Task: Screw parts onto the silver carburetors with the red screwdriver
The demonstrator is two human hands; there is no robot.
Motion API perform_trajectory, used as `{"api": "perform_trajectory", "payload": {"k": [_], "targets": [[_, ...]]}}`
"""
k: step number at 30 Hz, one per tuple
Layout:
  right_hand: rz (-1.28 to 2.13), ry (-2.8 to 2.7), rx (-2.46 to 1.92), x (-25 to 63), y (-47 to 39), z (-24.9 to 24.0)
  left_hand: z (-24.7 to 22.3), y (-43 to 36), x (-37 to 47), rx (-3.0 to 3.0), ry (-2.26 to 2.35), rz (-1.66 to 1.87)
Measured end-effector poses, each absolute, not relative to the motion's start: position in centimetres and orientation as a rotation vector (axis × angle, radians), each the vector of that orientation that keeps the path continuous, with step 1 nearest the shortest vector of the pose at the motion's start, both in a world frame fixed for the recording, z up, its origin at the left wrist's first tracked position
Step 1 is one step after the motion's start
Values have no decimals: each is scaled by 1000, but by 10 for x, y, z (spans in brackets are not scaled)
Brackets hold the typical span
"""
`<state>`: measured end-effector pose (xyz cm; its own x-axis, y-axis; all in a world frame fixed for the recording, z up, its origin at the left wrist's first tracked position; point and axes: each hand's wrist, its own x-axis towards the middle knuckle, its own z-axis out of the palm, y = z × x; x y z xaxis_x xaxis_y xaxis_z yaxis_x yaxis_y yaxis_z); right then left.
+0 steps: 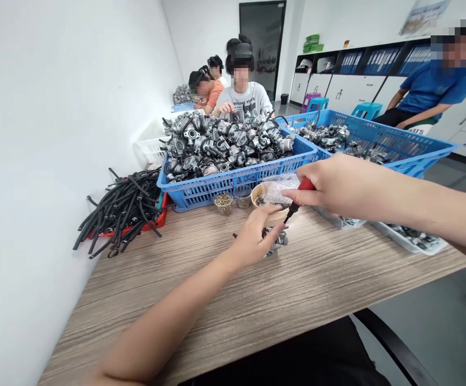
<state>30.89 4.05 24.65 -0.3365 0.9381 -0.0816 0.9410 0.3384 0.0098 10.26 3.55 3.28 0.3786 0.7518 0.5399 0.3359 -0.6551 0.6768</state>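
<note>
A small metal carburetor point(280, 239) rests on the wooden table, partly covered by my left hand point(253, 236), whose fingers are closed around it. My right hand point(324, 181) grips a screwdriver point(306, 186) with a red and black handle. Its dark shaft slants down to the left, and the tip is close to my left fingers at the carburetor's top; whether it touches a screw I cannot tell. Just behind stand a round tan container point(257, 194) with small dark parts and bubble wrap point(280, 188), plus a clear cup of brass-coloured screws point(223, 202).
A blue crate point(241, 177) heaped with carburetors stands behind the cups, with a second blue crate point(410, 140) at right. Black hoses point(126, 206) spill from a red tray at left. A clear tray point(418, 241) of metal parts lies by the right edge. Several people sit beyond.
</note>
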Motion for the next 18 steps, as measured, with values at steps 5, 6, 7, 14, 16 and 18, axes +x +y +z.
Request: {"api": "perform_trajectory", "payload": {"k": [5,6,7,14,16,18], "targets": [[147,2518,1744,314,39,241,35,38,121,2067,779,1205],[182,2513,1747,314,39,240,34,39,122,2023,783,1195],[209,2500,1757,313,38,239,33,39,124,1991,785,1179],[292,2767,1403,323,36,244,24,39,119,1948,815,1184],[129,2980,977,337,37,253,24,38,118,1946,824,1166],[-71,3002,738,349,37,264,25,37,119,1947,824,1134]]}}
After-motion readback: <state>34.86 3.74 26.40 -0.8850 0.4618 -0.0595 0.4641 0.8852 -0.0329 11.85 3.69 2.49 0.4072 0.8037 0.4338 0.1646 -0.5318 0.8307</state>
